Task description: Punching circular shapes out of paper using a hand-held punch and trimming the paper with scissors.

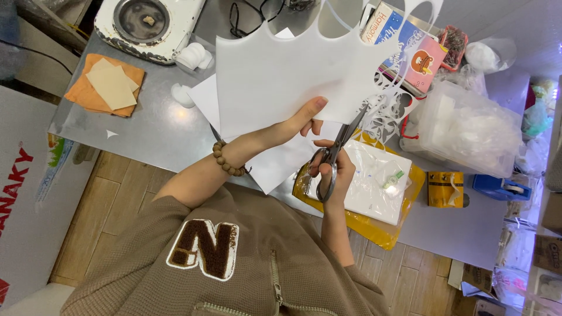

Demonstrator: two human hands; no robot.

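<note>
My left hand [295, 123] pinches the lower edge of a large white sheet [281, 76] whose far edge is cut into rounded scallops, holding it up over the table. My right hand [335, 169] grips a pair of metal scissors [338, 149] by the handles, blades pointing up and to the right at the sheet's lower right edge. A brown bead bracelet [227, 160] sits on my left wrist. More white sheets [275, 164] lie under my hands on the table.
The grey table [152, 129] carries a white round appliance [146, 23], orange cloth with beige squares [108, 85], small white lumps [182, 93], a yellow bag with a white packet [374, 187], a clear plastic bin [468, 129], coloured boxes [410, 52] and a tape dispenser [500, 187]. Wooden floor lies below.
</note>
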